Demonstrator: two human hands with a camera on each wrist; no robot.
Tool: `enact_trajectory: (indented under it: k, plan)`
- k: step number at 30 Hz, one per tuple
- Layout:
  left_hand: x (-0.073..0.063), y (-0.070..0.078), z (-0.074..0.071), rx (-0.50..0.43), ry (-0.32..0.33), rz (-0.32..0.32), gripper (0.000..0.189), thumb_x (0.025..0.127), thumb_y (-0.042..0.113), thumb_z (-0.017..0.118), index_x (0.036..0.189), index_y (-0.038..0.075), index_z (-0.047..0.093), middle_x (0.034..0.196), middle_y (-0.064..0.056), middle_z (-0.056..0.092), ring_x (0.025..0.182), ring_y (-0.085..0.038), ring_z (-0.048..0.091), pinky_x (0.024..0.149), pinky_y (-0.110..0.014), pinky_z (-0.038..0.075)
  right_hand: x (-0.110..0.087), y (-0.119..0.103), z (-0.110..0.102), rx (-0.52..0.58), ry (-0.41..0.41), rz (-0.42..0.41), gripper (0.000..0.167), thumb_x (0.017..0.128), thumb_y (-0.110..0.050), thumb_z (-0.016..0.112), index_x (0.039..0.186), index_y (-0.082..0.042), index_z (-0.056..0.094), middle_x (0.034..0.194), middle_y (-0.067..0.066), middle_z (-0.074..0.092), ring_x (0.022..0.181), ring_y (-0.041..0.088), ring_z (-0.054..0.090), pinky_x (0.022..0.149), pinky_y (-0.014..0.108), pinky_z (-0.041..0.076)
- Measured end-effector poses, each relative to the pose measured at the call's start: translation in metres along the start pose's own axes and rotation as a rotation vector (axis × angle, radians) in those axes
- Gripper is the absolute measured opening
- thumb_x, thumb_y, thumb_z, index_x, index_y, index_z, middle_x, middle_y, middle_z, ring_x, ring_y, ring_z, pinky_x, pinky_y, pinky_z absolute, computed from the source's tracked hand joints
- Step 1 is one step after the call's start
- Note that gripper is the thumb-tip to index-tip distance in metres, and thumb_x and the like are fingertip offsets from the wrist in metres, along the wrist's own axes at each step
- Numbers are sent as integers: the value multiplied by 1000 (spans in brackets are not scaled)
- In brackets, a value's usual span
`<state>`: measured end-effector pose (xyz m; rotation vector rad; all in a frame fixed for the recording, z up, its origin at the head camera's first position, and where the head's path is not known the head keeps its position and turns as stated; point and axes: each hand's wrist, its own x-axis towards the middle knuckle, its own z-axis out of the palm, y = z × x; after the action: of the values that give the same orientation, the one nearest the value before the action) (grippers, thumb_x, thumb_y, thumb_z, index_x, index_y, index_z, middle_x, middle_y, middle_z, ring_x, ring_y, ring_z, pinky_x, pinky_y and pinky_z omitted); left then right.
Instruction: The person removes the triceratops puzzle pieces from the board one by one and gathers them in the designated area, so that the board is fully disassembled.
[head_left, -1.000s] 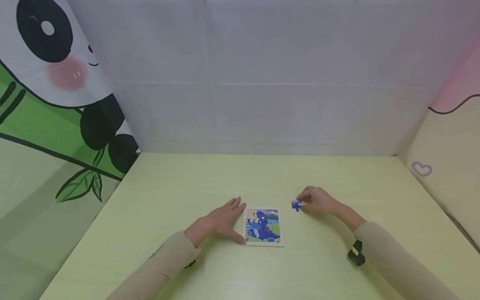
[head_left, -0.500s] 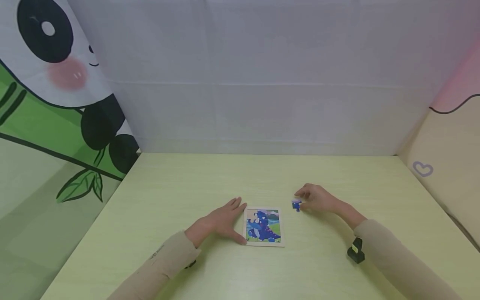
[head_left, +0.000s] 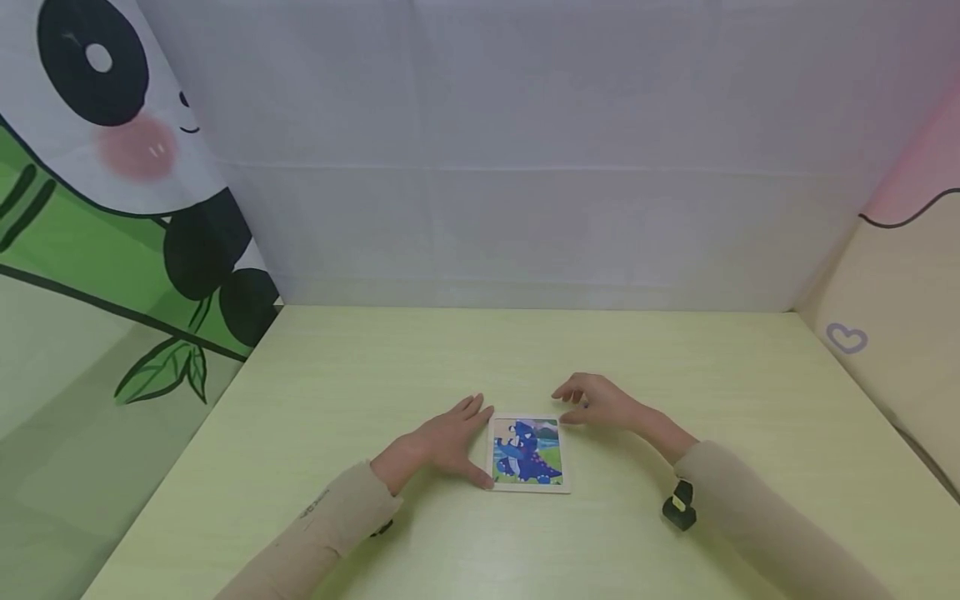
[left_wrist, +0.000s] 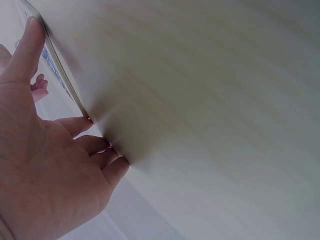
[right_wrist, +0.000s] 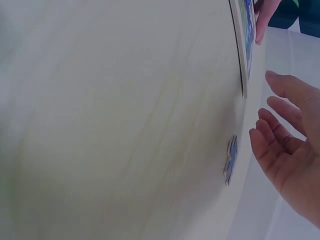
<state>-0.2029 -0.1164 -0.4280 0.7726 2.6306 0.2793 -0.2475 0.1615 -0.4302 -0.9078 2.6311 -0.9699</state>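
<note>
A jigsaw puzzle (head_left: 534, 462) of a blue dinosaur lies in a thin pale frame (head_left: 531, 489). A bare beige patch shows at its upper left. My left hand (head_left: 450, 442) rests spread along the frame's left side, thumb at the near corner and fingertips at the far one. Over the frame's upper right corner, my right hand (head_left: 602, 402) hovers with loosely bent fingers and nothing between them. A loose blue puzzle piece (right_wrist: 231, 160) lies flat on the table beneath that hand in the right wrist view; the hand covers most of it in the head view.
The pale wooden table (head_left: 375, 358) reaches back to a white cloth wall (head_left: 525, 233). A printed panel (head_left: 180, 250) with a cartoon panda borders the left side, and a beige and pink one (head_left: 892, 292) the right. A black wrist camera (head_left: 679, 506) hangs under the right sleeve.
My right hand has left the loose puzzle piece and moved left to the frame's upper right corner. The left hand and the framed puzzle stay in place.
</note>
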Motion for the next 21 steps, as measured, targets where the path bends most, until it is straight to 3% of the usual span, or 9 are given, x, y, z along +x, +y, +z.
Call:
enact_trajectory:
  k: [8, 21]
  plan:
    - [1, -1, 1, -6, -2, -11, 108, 65, 61, 70, 145, 8, 20, 151, -14, 8, 138, -29, 5, 110, -43, 20, 7, -21, 21, 63, -55, -20, 32, 78, -12, 71, 107, -2, 65, 92, 2, 61, 85, 17, 53, 73, 27, 47]
    - [0, 1, -1, -4, -4, 0, 108, 66, 60, 70, 145, 7, 19, 150, -16, 8, 138, -30, 6, 110, -42, 19, 11, -29, 29, -5, -97, -43, 28, 79, -13, 70, 104, -3, 66, 88, 1, 57, 80, 14, 52, 71, 24, 47]
